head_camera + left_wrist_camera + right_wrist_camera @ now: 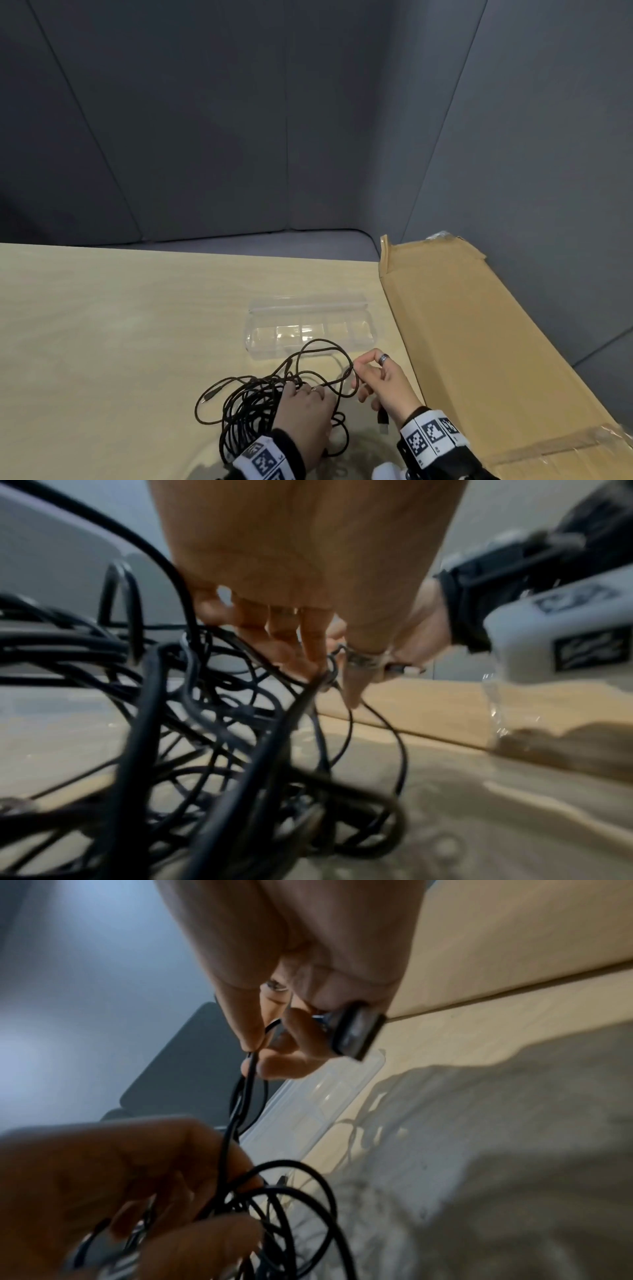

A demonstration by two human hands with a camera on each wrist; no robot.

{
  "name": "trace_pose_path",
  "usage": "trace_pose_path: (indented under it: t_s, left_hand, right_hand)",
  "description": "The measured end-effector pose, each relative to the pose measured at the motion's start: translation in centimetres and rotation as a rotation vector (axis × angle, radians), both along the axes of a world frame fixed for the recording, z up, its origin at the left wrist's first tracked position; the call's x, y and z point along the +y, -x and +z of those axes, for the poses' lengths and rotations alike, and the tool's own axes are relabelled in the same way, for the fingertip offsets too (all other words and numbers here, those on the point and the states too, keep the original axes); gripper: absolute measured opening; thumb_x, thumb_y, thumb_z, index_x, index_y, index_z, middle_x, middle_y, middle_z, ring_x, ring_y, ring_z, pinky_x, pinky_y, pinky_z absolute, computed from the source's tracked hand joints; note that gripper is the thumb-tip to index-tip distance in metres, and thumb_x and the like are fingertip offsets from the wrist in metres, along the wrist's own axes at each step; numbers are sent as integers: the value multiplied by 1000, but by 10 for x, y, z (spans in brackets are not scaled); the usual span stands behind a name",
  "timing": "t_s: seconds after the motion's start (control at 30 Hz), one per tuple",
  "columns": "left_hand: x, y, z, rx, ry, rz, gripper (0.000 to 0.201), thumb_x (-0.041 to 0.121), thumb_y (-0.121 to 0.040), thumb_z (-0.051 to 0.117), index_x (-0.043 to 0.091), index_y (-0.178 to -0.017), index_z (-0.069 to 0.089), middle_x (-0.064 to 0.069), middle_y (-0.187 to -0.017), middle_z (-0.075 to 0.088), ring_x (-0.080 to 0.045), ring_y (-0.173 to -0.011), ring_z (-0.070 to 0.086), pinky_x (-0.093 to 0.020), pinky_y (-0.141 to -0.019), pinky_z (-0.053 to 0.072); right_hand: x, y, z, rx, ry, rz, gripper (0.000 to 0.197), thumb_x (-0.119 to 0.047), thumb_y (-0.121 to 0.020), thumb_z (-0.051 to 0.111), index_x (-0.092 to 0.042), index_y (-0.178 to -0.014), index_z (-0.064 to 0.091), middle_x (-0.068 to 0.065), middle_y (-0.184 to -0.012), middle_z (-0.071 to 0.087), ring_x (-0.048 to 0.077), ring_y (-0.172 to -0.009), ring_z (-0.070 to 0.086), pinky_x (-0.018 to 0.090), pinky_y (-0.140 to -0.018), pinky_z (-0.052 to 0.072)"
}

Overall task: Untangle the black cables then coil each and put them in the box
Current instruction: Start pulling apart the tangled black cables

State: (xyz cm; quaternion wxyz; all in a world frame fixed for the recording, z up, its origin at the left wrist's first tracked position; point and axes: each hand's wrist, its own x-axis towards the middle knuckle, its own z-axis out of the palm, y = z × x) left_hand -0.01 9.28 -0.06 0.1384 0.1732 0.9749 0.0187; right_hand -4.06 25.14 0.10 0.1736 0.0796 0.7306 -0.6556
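Observation:
A tangle of black cables (253, 407) lies on the table near its front edge. My left hand (303, 394) rests on top of the tangle, with its fingers (308, 653) curled into the strands and gripping a bunch. My right hand (359, 368) is raised just right of it. Its thumb and forefinger pinch one strand (251, 1056) of a loop that rises from the pile. The lower fingers of the same hand hold a USB plug (356, 1031) against the palm. The clear plastic compartment box (311, 329) stands open just behind the cables.
A large flat piece of cardboard (479, 342) lies along the right side of the light wooden table (120, 325). Grey padded walls stand behind the table and to the right. A small cable plug (207, 399) sticks out at the tangle's left.

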Motion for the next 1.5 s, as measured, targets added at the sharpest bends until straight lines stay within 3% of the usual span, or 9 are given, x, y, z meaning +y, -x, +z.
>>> trace_pose_path:
  t_s: [0.23,0.37,0.6,0.73,0.87,1.0,1.17,1.33,1.5]
  left_hand:
    - [-37,-2,-7,169,-477,-50,21,24,-68,55,32,-83,66,12,-68,52,-7,-58,58,-14,-47,41]
    - [-63,-4,4,200,-612,22,44,3,-72,62,36,-101,66,12,-80,49,-5,-65,52,-16,-54,42]
    - [-89,2,17,131,-750,194,41,8,-77,52,39,-95,71,33,-86,61,11,-90,55,-2,-79,38]
    - [-79,9,28,-44,-944,253,41,2,-85,57,43,-86,67,33,-88,67,8,-89,63,-6,-78,44]
    - [-76,11,37,-325,-1286,394,30,-8,-88,52,15,-99,68,-5,-84,73,-10,-79,68,-19,-69,52]
    - [-82,12,38,-352,-1358,424,28,-8,-87,54,11,-106,62,-6,-88,69,-7,-71,66,-20,-64,51]
    - [-90,14,26,-146,-868,331,12,29,-88,60,26,-77,55,12,-61,52,0,-55,46,-16,-59,37]
    - [-94,15,24,-303,-1022,499,26,32,-84,53,15,-67,63,15,-46,50,-3,-47,41,-20,-49,31]
    - [-86,12,36,-661,-1467,706,36,-9,-86,37,4,-89,70,-4,-68,65,-14,-57,58,-22,-42,40]
  right_hand:
    - [7,-10,0,315,-589,469,18,-42,-85,62,-54,-96,57,-15,-89,47,3,-74,49,13,-69,40]
    - [16,-5,-5,290,-845,454,10,-54,-86,52,-46,-93,54,-16,-83,38,5,-77,47,26,-76,45]
    - [24,-1,-6,216,-868,364,99,-98,-47,8,-35,-105,57,-10,-102,43,15,-103,50,30,-91,43]
    - [-5,-10,13,416,-935,321,48,-64,-84,37,-39,-124,45,-14,-132,22,8,-131,17,37,-111,21]
    - [-39,-21,25,519,-710,444,25,-42,-96,37,-38,-108,60,-28,-120,42,-9,-122,27,34,-109,10]
    - [-38,-16,27,358,-306,403,25,-54,-85,47,-36,-70,55,-14,-70,56,-1,-72,50,28,-78,39]
    - [-38,-15,34,515,-307,262,24,-30,-93,53,-21,-71,56,-9,-60,53,2,-57,47,19,-59,36]
    - [-24,-4,57,725,-533,158,25,-51,-85,50,-33,-69,56,-4,-69,59,13,-65,51,19,-62,37]
    - [-26,-19,59,623,-663,488,28,-51,-87,44,-29,-76,58,-13,-76,53,0,-73,47,19,-82,33]
